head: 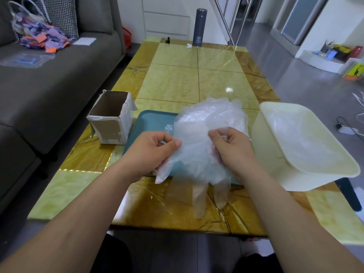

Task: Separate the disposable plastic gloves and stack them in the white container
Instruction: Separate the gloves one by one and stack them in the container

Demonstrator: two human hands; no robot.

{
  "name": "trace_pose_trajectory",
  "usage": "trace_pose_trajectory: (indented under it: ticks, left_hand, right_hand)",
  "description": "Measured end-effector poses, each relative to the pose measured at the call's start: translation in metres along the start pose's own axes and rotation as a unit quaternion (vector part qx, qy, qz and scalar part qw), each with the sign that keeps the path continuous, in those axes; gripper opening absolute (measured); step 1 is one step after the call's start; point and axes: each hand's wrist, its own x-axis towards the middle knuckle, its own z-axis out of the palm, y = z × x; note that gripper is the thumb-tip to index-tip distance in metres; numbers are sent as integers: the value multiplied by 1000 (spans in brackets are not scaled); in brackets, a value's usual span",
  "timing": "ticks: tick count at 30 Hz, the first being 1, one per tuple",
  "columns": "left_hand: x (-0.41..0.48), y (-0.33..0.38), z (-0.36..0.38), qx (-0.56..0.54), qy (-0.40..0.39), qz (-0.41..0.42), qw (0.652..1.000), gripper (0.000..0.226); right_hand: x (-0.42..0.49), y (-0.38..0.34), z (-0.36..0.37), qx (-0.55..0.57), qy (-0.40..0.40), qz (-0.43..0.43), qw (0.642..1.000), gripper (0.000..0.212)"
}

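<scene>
A bunch of clear disposable plastic gloves (199, 150) hangs between my hands above a teal tray (151, 121). My left hand (151, 152) pinches the left edge of one glove with thumb and fingers. My right hand (232, 146) grips the right side of the bunch. Several glove fingers dangle down over the table's front part. More crumpled gloves pile up behind the bunch. The white container (307, 172) stands at the right, tilted toward me, with clear gloves lying inside it.
An open cardboard box (112, 117) stands left of the tray on the yellow marble-pattern table (187, 79). A dark flask (199, 26) stands at the far edge. A grey sofa (49, 79) with bags runs along the left. Floor clutter lies at the right.
</scene>
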Motion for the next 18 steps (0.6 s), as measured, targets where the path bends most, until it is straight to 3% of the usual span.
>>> trace_pose_trajectory:
  ticks: [4, 8, 12, 15, 16, 18]
  left_hand:
    - [-1, 4, 0, -17, 10, 15, 1000, 22]
    - [-4, 3, -4, -35, -75, -5, 997, 23]
    - [-4, -4, -16, 162, -165, -49, 972, 25]
    - [-1, -11, -30, 359, -205, -95, 905, 33]
    - [-1, -11, -34, 366, -209, -107, 900, 37]
    - [0, -8, -42, 284, -178, -91, 938, 48]
  right_hand:
    - [1, 0, 3, -39, 45, -36, 998, 13]
    - [2, 0, 4, -26, 65, -31, 997, 10]
    - [2, -6, -1, -28, 55, -26, 998, 11]
    - [-2, -13, -4, -34, 34, -39, 998, 11]
    - [-3, -14, -5, -36, 28, -43, 998, 11]
    - [-5, -16, -6, -41, 5, -48, 998, 10]
